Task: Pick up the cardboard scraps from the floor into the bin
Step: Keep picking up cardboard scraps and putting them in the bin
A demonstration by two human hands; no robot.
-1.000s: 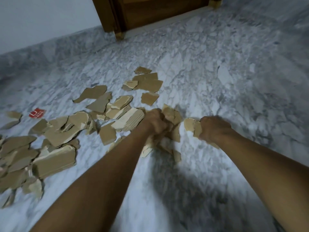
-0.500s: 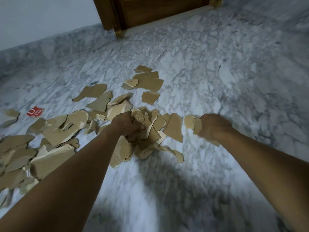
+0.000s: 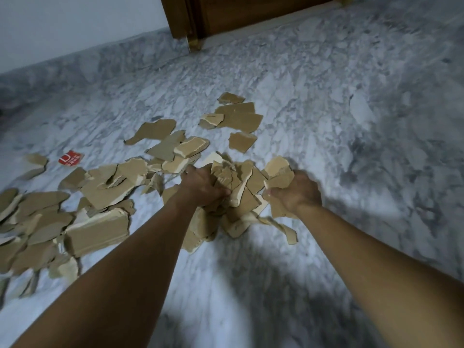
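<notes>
Head view: left hand point(image 3: 203, 187) and right hand point(image 3: 296, 194) each grip cardboard scraps point(image 3: 241, 187) bunched between them at frame centre on the marble floor point(image 3: 326, 121); more lie at left. Best to press the hands together before lifting, since lower pieces dangle loose.

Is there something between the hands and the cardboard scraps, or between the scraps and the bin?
Nothing is between them: the left hand and the right hand both grip the bunch of scraps. No bin shows in this view, so the way to it cannot be judged.
</notes>
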